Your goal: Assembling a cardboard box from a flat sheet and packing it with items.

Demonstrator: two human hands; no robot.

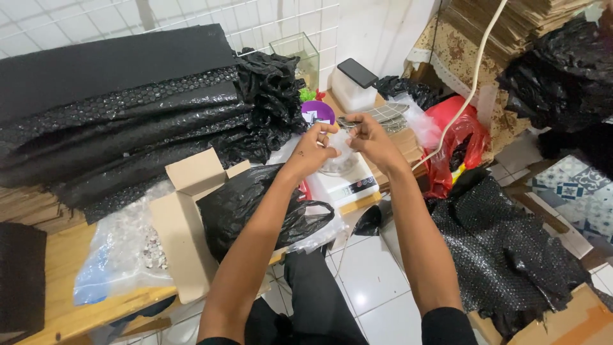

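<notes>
Fingers (pixel 327 131) of the left hand (pixel 311 151) pinch the edge of a small clear plastic bag (pixel 338 145), and the right hand (pixel 372 139) pinches the same bag from the other side, both held up above a white kitchen scale (pixel 348 185) on the table (pixel 64 268). What is in the bag is too small to tell. Just behind the hands sits a round purple container (pixel 317 112) with small cards in it, and a white box with a dark lid (pixel 353 86) stands near the tiled wall beside a small glass tank (pixel 300 54). On the left, folded sheets of black bubble wrap (pixel 128 121) pile high. Near the front edge, an open brown cardboard box (pixel 185 217) holds a black plastic bag (pixel 255 207), and a clear bag of small pale pieces (pixel 131 252) lies just beside it. A red plastic bag (pixel 453 144) slumps on the right, with more black bubble wrap spread on the floor (pixel 370 275) and flat cardboard stacked in the upper right.
</notes>
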